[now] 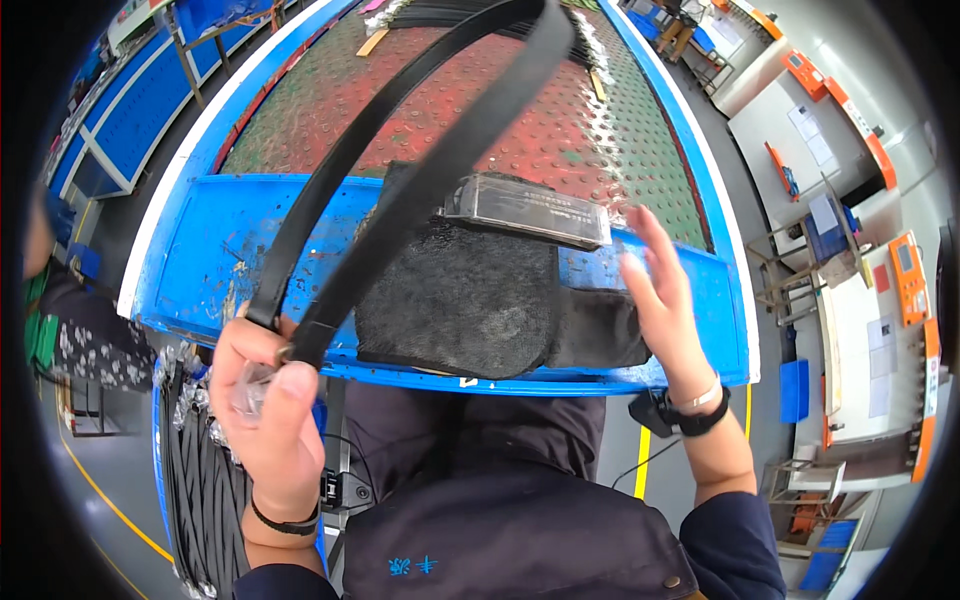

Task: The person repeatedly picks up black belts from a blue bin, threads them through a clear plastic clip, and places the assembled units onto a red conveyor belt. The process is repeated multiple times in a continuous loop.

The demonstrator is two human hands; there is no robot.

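Observation:
My left hand (265, 400) is closed on a black belt (365, 240), gripping it near its ends with a crumpled bit of clear plastic in the palm. From that grip the belt rises in a tall loop over the table, its top at the upper edge of the view. My right hand (660, 300) is open and empty, fingers apart. It hovers at the right end of a dark, oblong block (530, 208) with a clear, shiny covering. Under the block lies a worn black mat (460, 300), and a smaller dark pad (600, 328) sits beside it.
The blue table (170, 265) has a red and green studded surface (450, 110) farther back. Many black strips (470, 15) lie at its far end. Below left hangs a bundle of black belts (205, 480) with plastic-wrapped ends. Another person (90, 320) is at far left.

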